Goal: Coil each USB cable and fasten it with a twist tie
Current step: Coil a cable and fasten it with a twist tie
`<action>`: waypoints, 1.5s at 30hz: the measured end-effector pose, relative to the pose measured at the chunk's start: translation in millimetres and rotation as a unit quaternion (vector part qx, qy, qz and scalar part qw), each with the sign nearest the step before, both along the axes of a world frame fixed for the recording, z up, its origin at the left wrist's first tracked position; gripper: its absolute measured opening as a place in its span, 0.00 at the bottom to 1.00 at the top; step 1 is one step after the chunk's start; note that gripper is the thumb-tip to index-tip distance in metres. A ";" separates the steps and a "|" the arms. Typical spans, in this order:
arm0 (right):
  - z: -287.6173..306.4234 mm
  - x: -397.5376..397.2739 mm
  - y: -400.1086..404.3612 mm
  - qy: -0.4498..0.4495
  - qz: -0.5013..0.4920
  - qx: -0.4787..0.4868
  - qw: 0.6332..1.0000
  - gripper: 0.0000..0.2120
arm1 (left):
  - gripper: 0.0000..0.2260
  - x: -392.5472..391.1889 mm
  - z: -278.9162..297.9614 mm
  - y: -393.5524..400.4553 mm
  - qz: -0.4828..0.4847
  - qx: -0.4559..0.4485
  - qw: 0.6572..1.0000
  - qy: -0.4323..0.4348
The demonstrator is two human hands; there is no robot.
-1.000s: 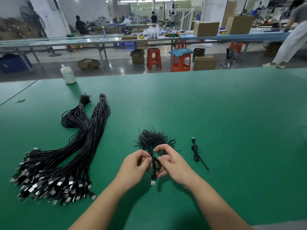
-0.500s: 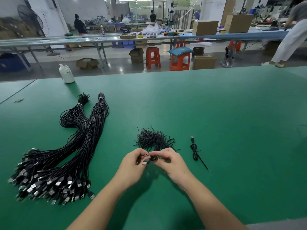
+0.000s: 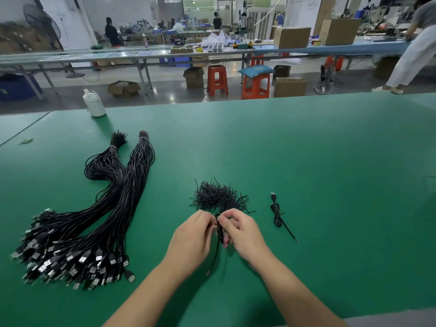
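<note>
Both hands, left hand [image 3: 192,240] and right hand [image 3: 240,232], pinch 1 coiled cable [image 3: 220,228], apparently twisting its tie; next, finish the twist and set it down.

- Pretty bright and even, overhead shop lights glowing up around 12 o'clock.
- Soft shadows pool on the green table [image 3: 306,161] toward 6 o'clock.
- Wide-angle bend at 9 and 3 o'clock; plug ends of the cable bundles [image 3: 70,258] look smeared.
</note>
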State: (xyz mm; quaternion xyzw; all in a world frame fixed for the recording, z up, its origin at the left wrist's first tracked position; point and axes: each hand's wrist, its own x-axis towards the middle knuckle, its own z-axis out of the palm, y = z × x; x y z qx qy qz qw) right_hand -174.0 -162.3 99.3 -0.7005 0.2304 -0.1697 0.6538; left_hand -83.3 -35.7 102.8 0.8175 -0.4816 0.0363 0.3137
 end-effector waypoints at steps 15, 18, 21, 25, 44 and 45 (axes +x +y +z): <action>-3.2 -6.9 -1.8 0.030 0.046 0.026 0.998 0.06 | 0.06 7.9 1.2 3.8 -0.018 -0.045 0.998 0.034; -4.5 -6.3 1.1 0.037 0.046 0.060 0.996 0.05 | 0.05 6.6 1.0 3.5 -0.036 -0.034 0.999 -0.014; -4.0 -6.6 2.2 0.023 0.050 0.084 0.995 0.05 | 0.05 5.4 -1.1 3.7 -0.038 -0.032 0.999 -0.014; 1.4 -8.2 -0.1 0.006 0.080 0.057 0.995 0.01 | 0.08 3.3 -2.1 4.1 0.010 -0.057 0.990 0.130; -6.5 -1.8 -13.2 0.018 0.034 0.027 0.999 0.04 | 0.07 0.4 2.7 1.0 0.016 -0.030 0.991 0.130; -6.7 -1.4 -12.9 0.020 0.028 0.037 0.999 0.04 | 0.06 -0.2 2.9 0.1 0.018 -0.031 0.992 0.121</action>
